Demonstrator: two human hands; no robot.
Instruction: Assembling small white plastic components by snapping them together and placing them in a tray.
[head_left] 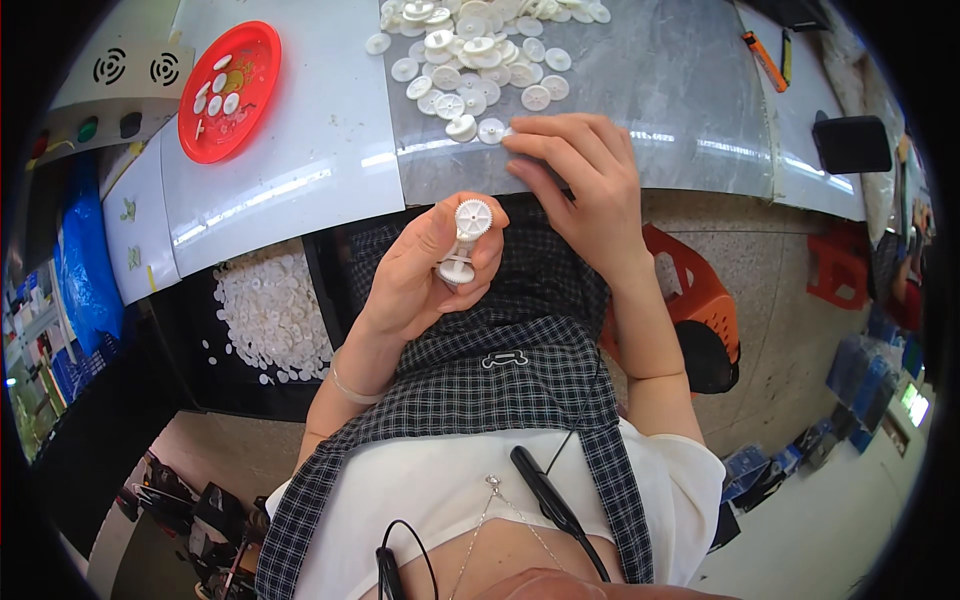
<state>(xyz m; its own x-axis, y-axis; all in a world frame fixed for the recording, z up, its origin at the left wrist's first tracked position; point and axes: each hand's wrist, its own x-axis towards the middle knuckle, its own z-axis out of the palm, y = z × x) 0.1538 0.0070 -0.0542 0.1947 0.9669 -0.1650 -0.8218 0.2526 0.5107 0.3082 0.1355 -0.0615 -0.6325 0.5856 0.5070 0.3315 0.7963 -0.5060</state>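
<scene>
My left hand (pixel 415 262) is closed around several white plastic gears (pixel 473 218), held over my lap just off the table's front edge. One toothed gear faces up near the thumb, and another white gear (pixel 457 269) shows lower between the fingers. How many lie inside the grip is hidden. My right hand (pixel 585 170) reaches over the table edge with fingers stretched and apart. Its fingertips touch or nearly touch a white gear (pixel 491 131) at the near end of a loose pile of white gears (pixel 470 75).
A red plate (pixel 262 130) with several small white parts rests at the table's left. Below it, a black bin (pixel 270 398) holds many small white pieces. An orange cutter (pixel 765 62) and a black phone-like device (pixel 852 145) are at right. An orange stool (pixel 705 300) stands beside me.
</scene>
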